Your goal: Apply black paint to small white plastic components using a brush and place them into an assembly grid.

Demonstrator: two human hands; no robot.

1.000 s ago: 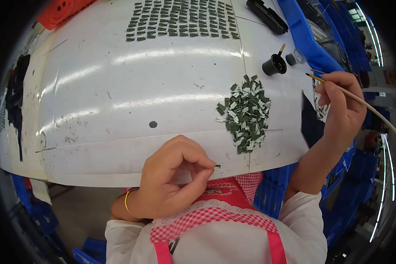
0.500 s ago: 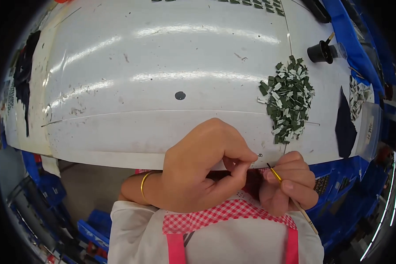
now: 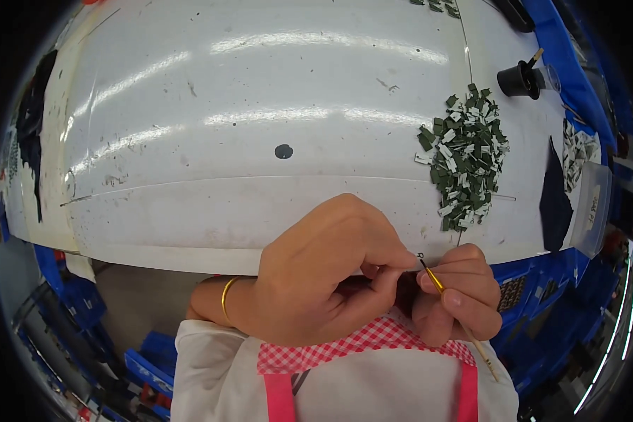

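Note:
My left hand (image 3: 330,271), a gold bangle on its wrist, is closed in a pinch at the table's front edge. A tiny dark piece (image 3: 420,255) sticks out from its fingertips; most of it is hidden, so its kind cannot be made out. In my right hand (image 3: 461,294) is a thin paintbrush (image 3: 435,281) with a gold ferrule and a pale handle. Its dark tip is at the tiny piece, touching or nearly touching it. Beyond my right hand lies a heap of small dark green and white pieces (image 3: 468,158).
A black cup (image 3: 519,81) with a stick in it stands at the far right beside a clear cup. Dark cloth (image 3: 555,200) and a clear plastic box (image 3: 592,211) lie at the right edge. Several small green pieces (image 3: 436,7) sit in rows at the back. Blue bins (image 3: 151,366) stand below.
The brush tip has moved up and left to the tiny piece at my left fingertips. The view has shifted slightly; both hands keep their grips.

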